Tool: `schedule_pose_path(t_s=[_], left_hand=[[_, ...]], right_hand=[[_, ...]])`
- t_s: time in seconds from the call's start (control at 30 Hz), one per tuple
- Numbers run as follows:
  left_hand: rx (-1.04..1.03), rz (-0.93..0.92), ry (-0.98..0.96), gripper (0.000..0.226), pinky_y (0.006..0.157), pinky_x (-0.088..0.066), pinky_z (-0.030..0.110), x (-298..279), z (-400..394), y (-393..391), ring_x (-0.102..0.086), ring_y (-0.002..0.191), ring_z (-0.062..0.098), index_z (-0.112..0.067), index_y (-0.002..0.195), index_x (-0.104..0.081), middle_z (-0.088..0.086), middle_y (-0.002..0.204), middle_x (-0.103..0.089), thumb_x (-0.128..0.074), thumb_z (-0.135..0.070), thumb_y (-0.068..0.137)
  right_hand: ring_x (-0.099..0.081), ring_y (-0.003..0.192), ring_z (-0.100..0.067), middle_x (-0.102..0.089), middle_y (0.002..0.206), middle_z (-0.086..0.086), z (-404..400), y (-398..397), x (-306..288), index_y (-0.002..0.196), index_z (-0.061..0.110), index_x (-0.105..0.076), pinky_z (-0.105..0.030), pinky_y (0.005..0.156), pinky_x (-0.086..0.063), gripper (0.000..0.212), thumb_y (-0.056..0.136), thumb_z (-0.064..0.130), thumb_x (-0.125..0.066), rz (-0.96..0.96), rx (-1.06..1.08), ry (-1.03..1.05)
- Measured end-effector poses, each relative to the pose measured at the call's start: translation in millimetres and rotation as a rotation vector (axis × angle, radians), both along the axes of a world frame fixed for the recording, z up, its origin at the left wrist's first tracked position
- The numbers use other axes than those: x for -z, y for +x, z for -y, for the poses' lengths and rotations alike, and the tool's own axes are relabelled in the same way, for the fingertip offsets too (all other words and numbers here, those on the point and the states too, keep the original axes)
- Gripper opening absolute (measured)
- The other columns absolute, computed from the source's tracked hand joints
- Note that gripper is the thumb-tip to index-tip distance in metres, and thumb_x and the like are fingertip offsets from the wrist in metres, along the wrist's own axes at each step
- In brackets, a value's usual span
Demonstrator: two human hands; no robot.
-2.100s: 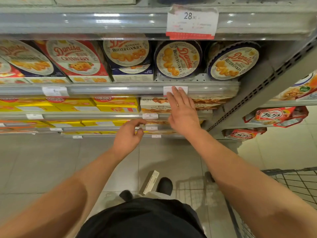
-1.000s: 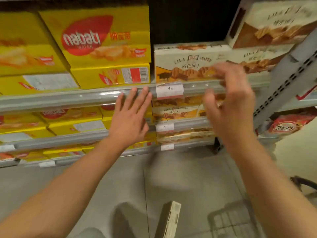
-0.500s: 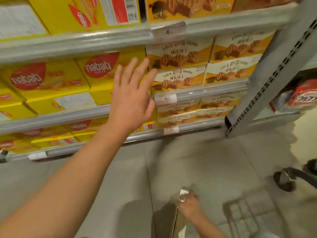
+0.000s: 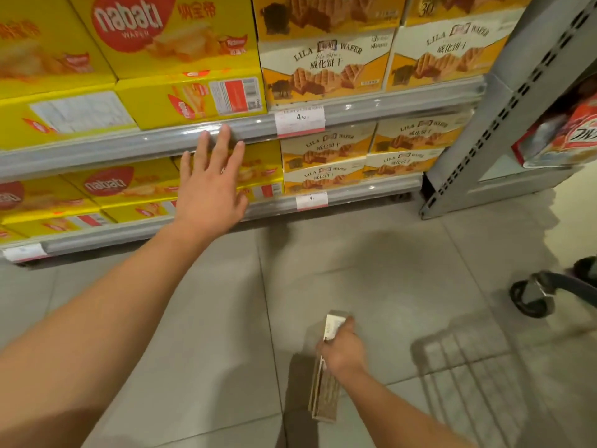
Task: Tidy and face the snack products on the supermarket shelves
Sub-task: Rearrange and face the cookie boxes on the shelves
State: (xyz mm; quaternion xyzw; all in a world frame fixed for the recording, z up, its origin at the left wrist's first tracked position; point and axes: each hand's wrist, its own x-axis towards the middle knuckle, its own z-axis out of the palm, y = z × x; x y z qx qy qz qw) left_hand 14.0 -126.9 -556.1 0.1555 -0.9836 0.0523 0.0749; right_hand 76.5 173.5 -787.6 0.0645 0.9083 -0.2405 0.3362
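While standing on the floor, box (image 4: 324,386) sits inside right-hand fingers (image 4: 348,324).

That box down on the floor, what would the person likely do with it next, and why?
Probably lift the box toward the Lila wafer boxes on the shelves. The right hand already has a grip on its upper end as it stands on the floor tiles, and the left hand rests open against the shelf rail, seemingly for support.
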Motion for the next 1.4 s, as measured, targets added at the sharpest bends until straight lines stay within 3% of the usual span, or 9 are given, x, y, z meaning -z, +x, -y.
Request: schedule_pose_path(t_s=[0.13, 0.27, 0.47, 0.7, 0.8, 0.93, 1.07, 1.27, 1.4], left_hand=[[0.017, -0.034, 0.08, 0.081, 0.125, -0.015, 0.059, -2, -11, 3, 0.002, 0.158, 0.035, -0.02, 0.16, -0.022, 0.007, 0.172, 0.002, -0.062, -0.039, 0.092], [0.125, -0.212, 0.389, 0.064, 0.123, -0.023, 0.05, -3, -37, 16, -0.021, 0.154, 0.034, -0.016, 0.15, -0.046, 0.009, 0.168, -0.024, -0.059, -0.032, 0.09], [0.042, 0.065, 0.865, 0.062, 0.111, -0.034, 0.029, 3, -61, 36, -0.044, 0.141, 0.02, -0.021, 0.148, -0.049, 0.002, 0.154, -0.049, -0.071, -0.036, 0.092], [-0.526, -0.239, 1.558, 0.087, 0.11, -0.045, 0.047, -4, -81, 91, -0.051, 0.133, 0.014, -0.032, 0.147, -0.045, -0.008, 0.148, -0.05, -0.074, -0.067, 0.072], [-0.584, -0.256, 1.67, 0.104, 0.095, -0.055, 0.044, -11, -80, 99, -0.061, 0.116, 0.011, -0.031, 0.142, -0.048, -0.006, 0.131, -0.062, -0.072, -0.078, 0.052], [-0.513, -0.299, 1.856, 0.079, 0.081, -0.056, 0.038, -20, -71, 82, -0.068, 0.104, 0.024, -0.019, 0.129, -0.06, 0.008, 0.118, -0.073, -0.085, -0.06, 0.066], [-0.465, -0.366, 1.896, 0.04, 0.087, -0.053, 0.046, -23, -78, 77, -0.073, 0.097, 0.027, -0.009, 0.122, -0.063, 0.01, 0.109, -0.077, -0.075, -0.025, 0.088], [-0.376, -0.557, 1.861, 0.047, 0.088, -0.052, 0.036, -37, -65, 66, -0.073, 0.095, 0.024, -0.009, 0.122, -0.066, 0.014, 0.111, -0.077, -0.079, -0.018, 0.078], [-0.285, -0.651, 1.771, 0.042, 0.089, -0.054, 0.034, -54, -55, 50, -0.072, 0.098, 0.022, -0.014, 0.119, -0.07, 0.009, 0.107, -0.078, -0.081, -0.019, 0.079]], right_hand=[[-0.073, 0.089, -0.017, -0.073, 0.098, 0.006, 2, -25, -21, 0.121, 0.02, -0.05, -0.039, 0.087, -0.058, 0.054, 0.078, 0.035, -0.08, 0.087, 0.066, -0.365], [-0.074, 0.094, -0.024, -0.075, 0.109, -0.013, 13, -61, -70, 0.116, 0.019, -0.068, -0.041, 0.09, -0.058, 0.052, 0.066, 0.022, -0.079, 0.264, 0.077, -0.791], [-0.071, 0.1, -0.031, -0.072, 0.118, -0.02, 28, -102, -144, 0.125, 0.007, -0.067, -0.038, 0.084, -0.055, 0.037, 0.089, 0.017, -0.071, 0.332, 0.05, -1.003], [-0.06, 0.085, -0.034, -0.066, 0.096, -0.02, 40, -110, -195, 0.11, 0.003, -0.061, -0.039, 0.074, -0.049, 0.041, 0.075, 0.019, -0.074, 0.259, 0.355, -1.214], [-0.059, 0.076, -0.025, -0.064, 0.079, -0.007, 49, -114, -210, 0.103, 0.008, -0.062, -0.036, 0.071, -0.052, 0.025, 0.08, 0.013, -0.065, 0.265, 0.504, -1.43], [-0.07, 0.078, -0.02, -0.068, 0.068, -0.003, 54, -111, -224, 0.08, 0.013, -0.072, -0.041, 0.089, -0.051, 0.025, 0.089, 0.005, -0.051, 0.289, 0.657, -1.598], [-0.063, 0.108, -0.031, -0.072, 0.096, -0.011, 51, -104, -228, 0.087, 0.012, -0.079, -0.049, 0.109, -0.043, 0.02, 0.082, 0.01, -0.06, 0.286, 0.753, -1.621], [-0.062, 0.123, -0.035, -0.064, 0.135, -0.016, 50, -113, -236, 0.137, 0.006, -0.058, -0.042, 0.09, -0.057, 0.054, 0.086, 0.017, -0.072, 0.074, 0.517, -1.495], [-0.069, 0.106, -0.025, -0.068, 0.125, -0.008, 48, -133, -262, 0.141, 0.016, -0.052, -0.035, 0.08, -0.054, 0.054, 0.091, 0.011, -0.07, -0.223, 0.441, -1.345]])
